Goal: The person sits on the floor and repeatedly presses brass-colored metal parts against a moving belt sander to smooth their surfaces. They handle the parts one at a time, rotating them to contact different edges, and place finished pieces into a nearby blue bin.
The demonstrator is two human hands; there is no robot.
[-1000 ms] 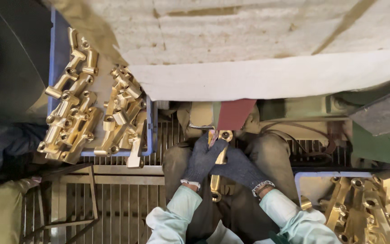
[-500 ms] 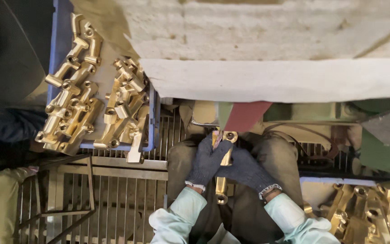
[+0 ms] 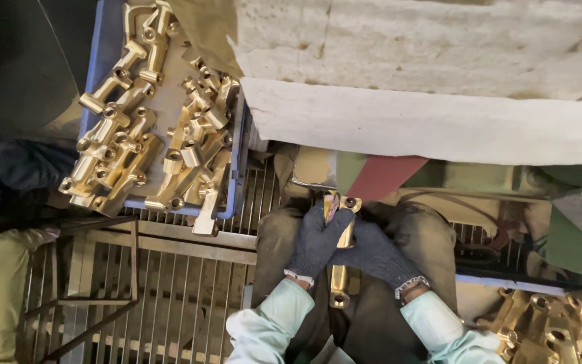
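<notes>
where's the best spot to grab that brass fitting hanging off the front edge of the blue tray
Probably its flat shank end, from the near grate side. The brass fitting overhangs the blue tray rim there, free of the piled pieces, so fingers could likely close across its narrow sides.

Fittings (image 3: 144,138) in tray (image 3: 100,54), left of belt (image 3: 385,176).

Blue tray (image 3: 100,61) of brass fittings (image 3: 122,152) upper left, metal grating (image 3: 170,283) below, more brass castings (image 3: 547,330) lower right.

Metal workshop, trays of brass castings (image 3: 143,128), sanding belt (image 3: 385,176)
</notes>
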